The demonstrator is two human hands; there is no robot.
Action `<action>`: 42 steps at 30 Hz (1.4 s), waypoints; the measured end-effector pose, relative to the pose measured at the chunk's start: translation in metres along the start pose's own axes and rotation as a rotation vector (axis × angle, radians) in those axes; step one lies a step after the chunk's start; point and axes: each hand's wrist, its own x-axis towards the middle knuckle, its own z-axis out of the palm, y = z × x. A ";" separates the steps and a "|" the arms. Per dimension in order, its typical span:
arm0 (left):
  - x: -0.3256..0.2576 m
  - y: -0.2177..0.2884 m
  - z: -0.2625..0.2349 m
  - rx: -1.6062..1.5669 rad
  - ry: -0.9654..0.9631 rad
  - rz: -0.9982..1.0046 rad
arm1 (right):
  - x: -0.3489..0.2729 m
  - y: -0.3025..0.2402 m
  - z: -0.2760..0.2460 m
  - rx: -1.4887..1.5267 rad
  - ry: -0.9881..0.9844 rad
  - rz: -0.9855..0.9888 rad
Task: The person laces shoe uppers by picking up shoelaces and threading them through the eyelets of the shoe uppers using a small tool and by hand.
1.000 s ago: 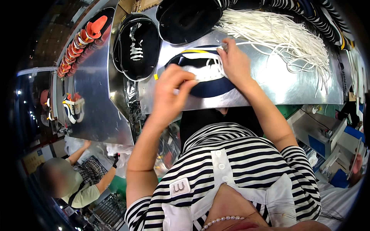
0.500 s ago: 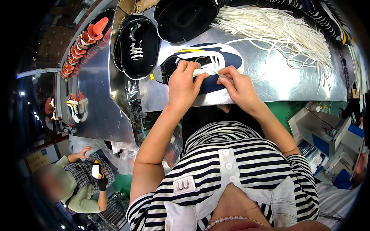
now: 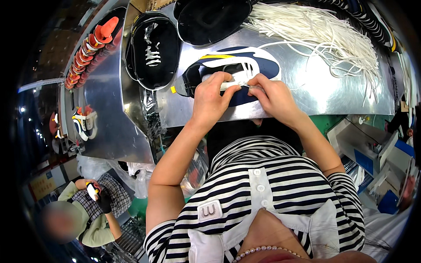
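Observation:
A navy, white and yellow sneaker [image 3: 268, 66] lies on the metal tabletop in front of me, its toe to the right. White shoelace [image 3: 250, 66] crosses its opening in several strands. My left hand [image 3: 212, 97] pinches the white eyelet edge on the near side, thumb and fingers closed over it. Close beside it, my right hand [image 3: 274, 97] has thumb and forefinger pinched together on the lace at the same edge. The fingertips hide the exact eyelet and the lace's tip.
Loose white laces [image 3: 311, 37] lie heaped at the far right of the metal table [image 3: 175, 115]. Two black bins [image 3: 153, 72] [image 3: 210, 24] stand at the back left. Further left are a row of red-orange pieces [image 3: 90, 50] and another sneaker [image 3: 84, 123]. A co-worker [image 3: 98, 195] sits lower left.
The sneaker and my left hand have shifted slightly right, and my right fingertips are now closer to the left ones. The co-worker's hands have come together around a small white-and-yellow thing.

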 end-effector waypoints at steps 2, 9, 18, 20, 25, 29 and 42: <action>0.000 0.002 0.001 -0.049 -0.034 -0.009 | 0.004 0.003 -0.001 0.092 -0.013 -0.049; 0.021 -0.001 0.030 -0.136 -0.010 0.169 | 0.006 0.026 0.036 0.124 -0.072 -0.210; -0.026 0.027 -0.005 0.081 -0.172 0.284 | -0.023 -0.038 0.009 0.010 0.077 0.185; -0.029 0.026 -0.004 0.100 -0.178 0.250 | -0.013 -0.031 0.023 -0.017 0.083 0.175; -0.032 -0.017 -0.005 0.212 0.026 0.324 | 0.000 -0.041 0.010 0.112 -0.205 0.186; -0.022 -0.006 -0.004 0.175 0.010 0.364 | -0.036 -0.011 -0.051 0.075 0.018 0.153; -0.051 -0.014 -0.001 0.054 0.097 0.662 | 0.012 -0.046 -0.011 -0.110 -0.354 -0.083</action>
